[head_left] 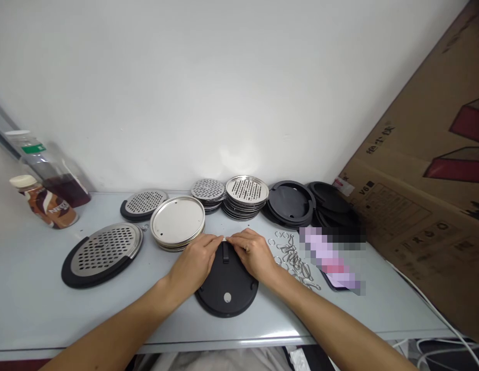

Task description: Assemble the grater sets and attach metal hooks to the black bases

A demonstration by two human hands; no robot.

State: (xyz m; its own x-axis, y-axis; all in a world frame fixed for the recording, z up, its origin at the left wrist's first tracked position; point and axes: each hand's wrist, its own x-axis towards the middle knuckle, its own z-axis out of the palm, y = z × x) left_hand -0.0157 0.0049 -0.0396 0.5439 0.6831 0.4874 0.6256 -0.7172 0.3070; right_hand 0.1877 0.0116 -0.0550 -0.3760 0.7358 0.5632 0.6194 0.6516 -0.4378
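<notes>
A round black plastic disc point(226, 283) lies flat on the table in front of me, with a short raised strip near its far edge and a round silver spot near its close edge. At the far edge, my left hand point(201, 257) is closed in a pinch. My right hand point(252, 252) pinches from the other side, its fingertips almost meeting the left ones. Between them shows a tiny bit of bright metal point(224, 239); its shape is mostly covered by the fingers. Just right of my right hand lie loose metal rings and clips point(295, 260).
Stacked plain metal discs point(177, 220), grater plates point(247, 189) and black round holders point(289, 202) stand along the wall. Assembled round graters point(104, 250) lie left, beside two bottles point(50, 203). A blurred phone point(336, 263) and a large carton point(425, 206) are at right.
</notes>
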